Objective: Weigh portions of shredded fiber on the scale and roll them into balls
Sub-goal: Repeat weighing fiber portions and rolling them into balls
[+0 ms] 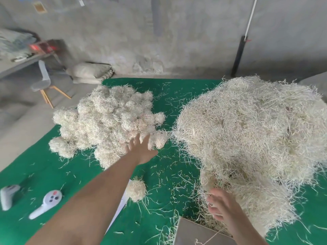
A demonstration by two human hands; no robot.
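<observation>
Our big mound of loose shredded fiber (pixel 256 135) sits on the right side of the tabletop (pixel 173 96) — pale, strawlike, wiry strands tangled into a fluffy heap. On the left is the pile of finished balls (pixel 109 121), a good few dozen by the look of it, each a rough fuzzy clump rather than a neat sphere. One more ball (pixel 135 190) lies on its own nearer to us, between the two heaps. So we'd say a decent chunk is done, but the loose mound is bigger than the finished pile, meaning plenty is left.

Our left hand (pixel 139 149) is stretched out with fingers spread and straight, reaching into the near edge of the ball pile — holding nothing that we can see. Our right hand (pixel 221 206) is at the bottom edge of the loose mound, fingers curled into the strands, apparently pulling off the next portion.

The tabletop is covered in green felt-like cloth littered with stray strands. A flat grey plate (pixel 194 232) at the bottom edge may be the scale, we can't tell for sure. Two white controllers (pixel 46 204) lie at the left.
</observation>
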